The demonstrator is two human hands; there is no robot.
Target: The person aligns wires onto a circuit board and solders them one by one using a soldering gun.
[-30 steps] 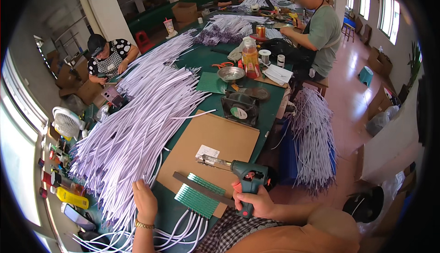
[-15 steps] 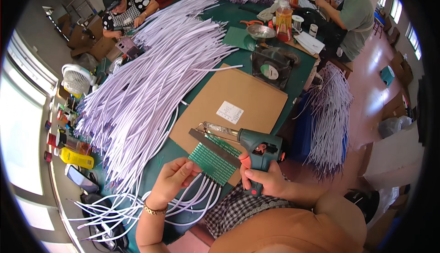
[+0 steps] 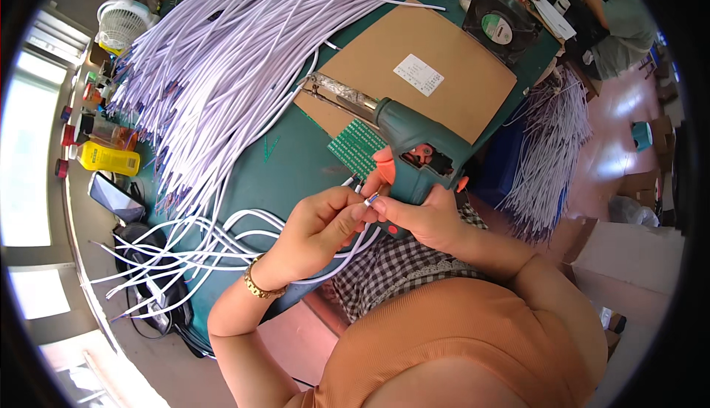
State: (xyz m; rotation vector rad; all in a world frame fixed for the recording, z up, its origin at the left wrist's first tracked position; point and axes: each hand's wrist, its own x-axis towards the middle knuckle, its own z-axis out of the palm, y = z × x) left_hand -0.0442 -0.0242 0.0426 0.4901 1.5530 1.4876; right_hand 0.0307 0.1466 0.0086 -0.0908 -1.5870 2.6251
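Observation:
My left hand point(image 3: 318, 230) pinches the stripped end of a white cable point(image 3: 370, 201), where small coloured wires show. My right hand point(image 3: 433, 219) is wrapped round the grip of a green soldering gun point(image 3: 429, 145) with an orange trigger, and its thumb touches the same cable end. The gun's metal barrel point(image 3: 344, 91) points up and left over the cardboard. Beneath the gun lies a green circuit board point(image 3: 356, 145), its near part hidden by my hands and the gun. Other white cables point(image 3: 255, 223) run from near the board toward the left.
A large bundle of white cables point(image 3: 222, 60) covers the table's left side. A cardboard sheet point(image 3: 458, 53) with a white label lies ahead, a black fan point(image 3: 503, 23) beyond it. A yellow bottle point(image 3: 109, 159) stands at left. More cables point(image 3: 551, 164) hang at right, near a co-worker point(image 3: 629, 31).
My left hand has left the circuit board's edge and now holds a cable end. My right hand has brought its thumb to that cable, the gun still in its grasp. The view has tilted downward.

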